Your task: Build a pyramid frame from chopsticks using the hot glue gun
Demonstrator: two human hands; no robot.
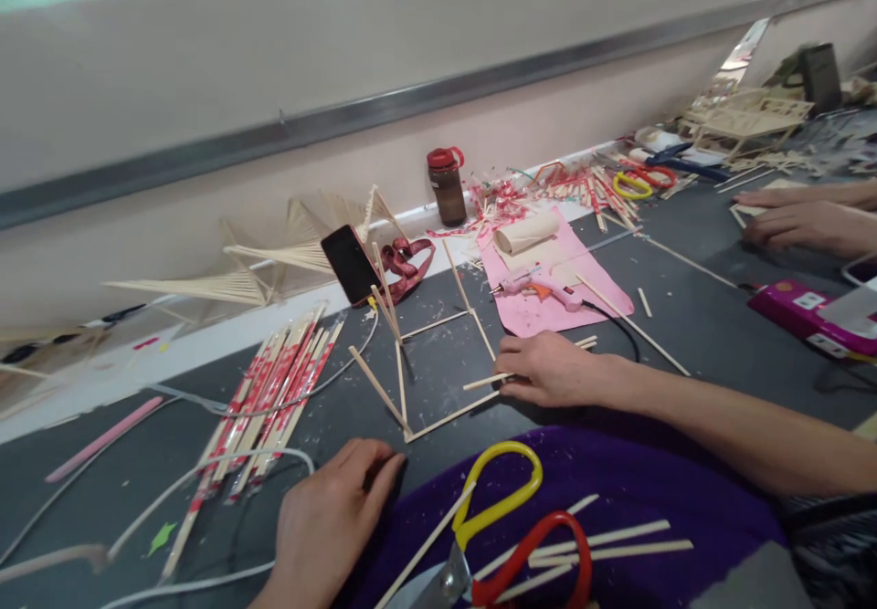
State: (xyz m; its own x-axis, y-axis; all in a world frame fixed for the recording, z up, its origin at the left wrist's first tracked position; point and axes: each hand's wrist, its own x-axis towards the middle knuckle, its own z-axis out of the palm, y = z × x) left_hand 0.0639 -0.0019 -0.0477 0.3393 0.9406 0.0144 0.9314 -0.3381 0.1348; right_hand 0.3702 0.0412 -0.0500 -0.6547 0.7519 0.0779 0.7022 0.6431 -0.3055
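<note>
A dark grey worktable point(692, 317) runs along a pale wall, littered with offcuts; the person's right hand point(548, 369) lies flat beside a small open frame of wooden sticks point(425, 381), its fingertips pinching a short loose stick point(485, 381) at the frame's right side; the left hand point(332, 522) rests near the table's front edge, fingers loosely curled and together, holding nothing that shows. The frame looks early in its making: a rough square lies on the table with a few uprights rising, no top yet. Packets of wrapped chopsticks point(274, 399) lie to its left; a pink glue gun point(538, 287) sits on a pink sheet point(548, 312) behind; a phone point(351, 265) leans against finished fan-like stick models point(274, 253). Scissors with a yellow and a red handle point(503, 522) and cut sticks lie on purple cloth in the lap; another person's hands point(808, 216) work at far right.
</note>
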